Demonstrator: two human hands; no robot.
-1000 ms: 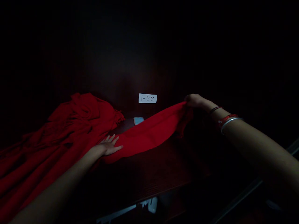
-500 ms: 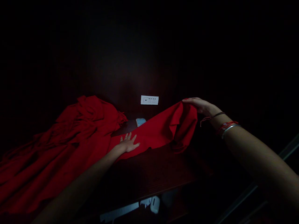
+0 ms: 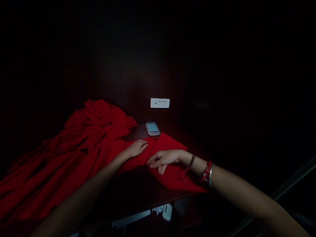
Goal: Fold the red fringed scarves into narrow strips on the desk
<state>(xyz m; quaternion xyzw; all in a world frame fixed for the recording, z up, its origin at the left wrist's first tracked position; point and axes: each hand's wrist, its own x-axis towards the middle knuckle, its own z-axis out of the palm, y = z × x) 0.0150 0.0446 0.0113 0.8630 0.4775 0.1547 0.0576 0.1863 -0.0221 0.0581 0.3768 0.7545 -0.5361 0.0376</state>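
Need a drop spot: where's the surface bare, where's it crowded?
Bare: small patch between bunched red cloth and phone; front of tabletop between left forearm and cloth's folded end. Crowded: left, under cloth; middle, left hand and right hand over cloth. Far right: too dark to tell.

It looks like a room in a home, so dim that most of it is lost in black. A white rectangular plastic socket plate is set in a dark reddish-brown wall. Below the plate runs a dark brown wooden bench; to the plate's lower left, a heap of soft red fringed cloth suggests household textiles. Just below the plate lies a flat, pale-blue, phone-like device.
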